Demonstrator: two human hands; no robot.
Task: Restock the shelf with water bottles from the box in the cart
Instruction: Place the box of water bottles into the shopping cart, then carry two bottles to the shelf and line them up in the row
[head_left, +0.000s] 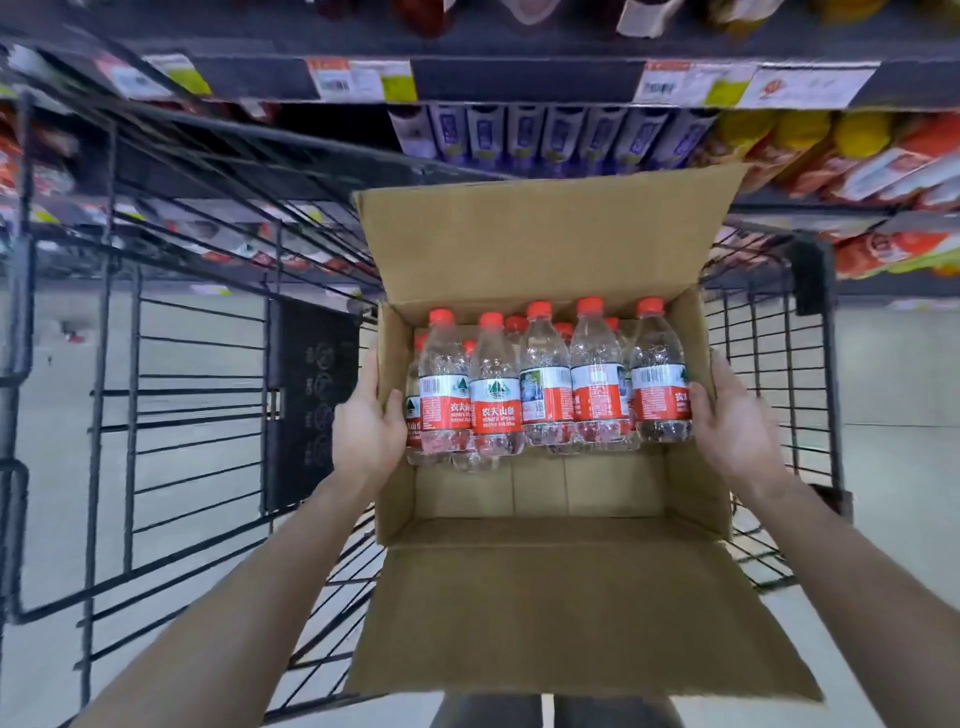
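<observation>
The water bottles (545, 374) stood bunched against the far wall of the box (571, 491), red caps up. We gripped the box by its side walls, our left hand (366, 423) on one and our right hand (730, 423) on the other, thumbs hooked inside. The wire cart (119, 364) lay around the box, and the shelf (519, 80) ran beyond it.

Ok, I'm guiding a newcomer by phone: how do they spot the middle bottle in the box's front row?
In the wire cart is an open cardboard box, red-capped water bottles packed at its far end. In the nearest row of five, take the third bottle. Its label shows a blue-green picture; its neighbours' show red.
</observation>
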